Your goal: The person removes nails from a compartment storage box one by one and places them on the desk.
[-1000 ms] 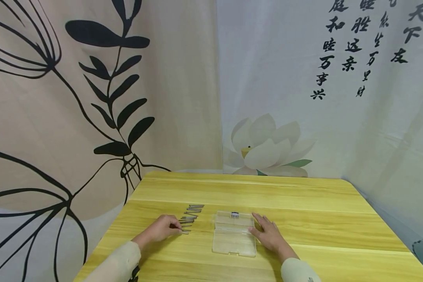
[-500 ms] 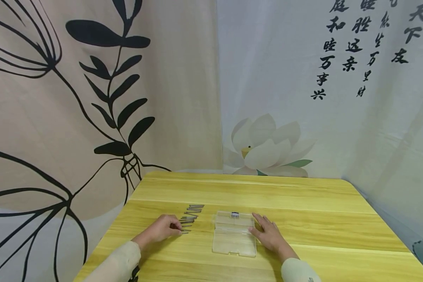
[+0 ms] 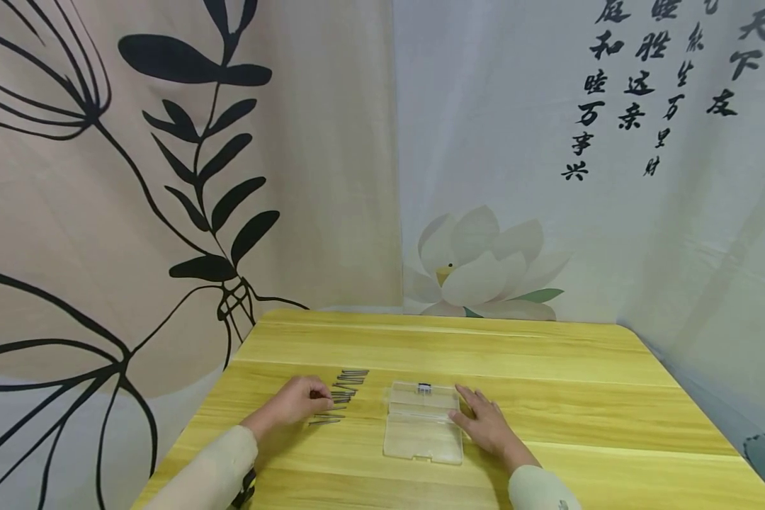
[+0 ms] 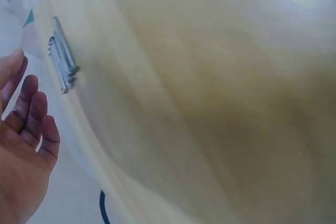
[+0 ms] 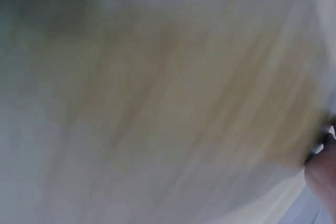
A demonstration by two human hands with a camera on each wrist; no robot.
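A row of several thin metal pins lies on the yellow wooden table, left of a clear plastic box that lies open and flat. My left hand rests on the table with its fingertips at the near end of the row; two pins lie loose just in front of it. In the left wrist view the fingers look relaxed and hold nothing, a little apart from the pins. My right hand lies flat against the box's right edge with straight fingers. The right wrist view is blurred.
A small dark piece sits at the box's far edge. Printed curtains hang close behind and to the left of the table. The table's left edge runs just beside my left forearm.
My left hand has moved a little away from me along the pin row, uncovering two pins near the front. The right hand and the box have not moved.
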